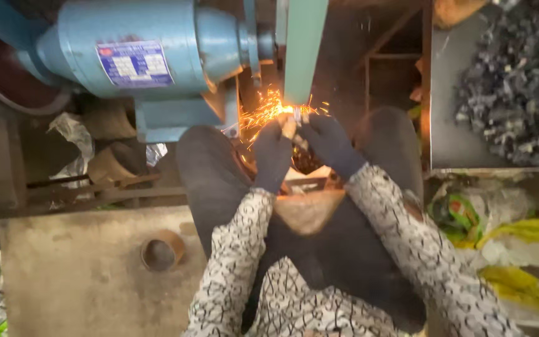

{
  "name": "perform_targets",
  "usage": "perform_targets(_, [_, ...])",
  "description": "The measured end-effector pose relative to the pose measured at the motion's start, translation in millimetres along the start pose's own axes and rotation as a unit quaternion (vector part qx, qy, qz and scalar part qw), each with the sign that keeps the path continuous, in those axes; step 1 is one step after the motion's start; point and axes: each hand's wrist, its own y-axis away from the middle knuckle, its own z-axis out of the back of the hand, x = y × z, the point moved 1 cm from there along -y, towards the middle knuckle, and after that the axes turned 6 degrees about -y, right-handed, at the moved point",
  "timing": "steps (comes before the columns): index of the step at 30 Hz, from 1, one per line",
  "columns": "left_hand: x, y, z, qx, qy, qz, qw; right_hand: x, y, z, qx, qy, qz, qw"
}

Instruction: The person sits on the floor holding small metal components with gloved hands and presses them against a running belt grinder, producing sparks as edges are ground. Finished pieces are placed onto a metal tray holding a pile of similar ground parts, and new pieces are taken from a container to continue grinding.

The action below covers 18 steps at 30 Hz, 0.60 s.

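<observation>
Metal piece [296,113] long axis points up into belt [304,50] | left hand [273,153], right hand [329,142] pinch it

Dark knit gloves cover the left hand [272,156] and right hand [330,145]; sleeves are white with black squiggles, trousers dark.

**Layout at the grinding station**

We note the motor [138,56] at far left, with the belt [304,50] just to its right. Our left hand [272,156] and right hand [330,145] meet on a small workpiece [297,113] against the belt's lower end. A tray of metal parts [513,81] stands far right. A slab with a ring [162,249] lies near left.
</observation>
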Motion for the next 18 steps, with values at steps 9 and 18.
perform_targets(9, [-4, -9, 2, -0.045, -0.145, -0.090, 0.984, -11, -7, -4, 0.011, -0.153, -0.091, 0.984])
perform_targets(18, [4, -6, -5, 0.000, -0.175, -0.057, 0.983, 20, 1, 15, -0.008, -0.227, -0.142, 0.963])
